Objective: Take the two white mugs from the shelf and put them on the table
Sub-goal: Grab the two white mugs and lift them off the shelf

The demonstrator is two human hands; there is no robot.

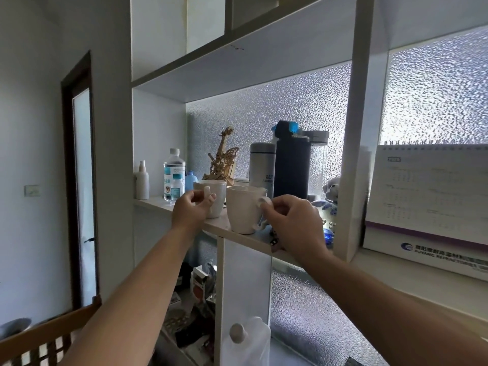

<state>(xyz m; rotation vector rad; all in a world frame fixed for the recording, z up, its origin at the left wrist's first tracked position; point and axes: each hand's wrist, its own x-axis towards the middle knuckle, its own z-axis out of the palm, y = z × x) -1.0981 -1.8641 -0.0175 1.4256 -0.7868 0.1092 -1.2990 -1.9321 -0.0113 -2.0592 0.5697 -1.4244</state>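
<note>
Two white mugs stand on the white shelf [237,235] at chest height. The left mug [215,191] sits further back; my left hand [191,210] pinches its handle between thumb and fingers. The right mug [243,210] stands near the shelf's front edge, its handle turned to the right. My right hand [291,223] grips that handle with thumb on top. Both mugs rest upright on the shelf board. No table is in view.
Behind the mugs stand a water bottle [173,175], a small spray bottle [142,180], a wooden model [221,159], a grey flask [262,167] and a dark flask [291,165]. A blue glass ornament [327,210] sits right of my right hand. A desk calendar [427,196] stands further right. A wooden chair back [45,336] is at lower left.
</note>
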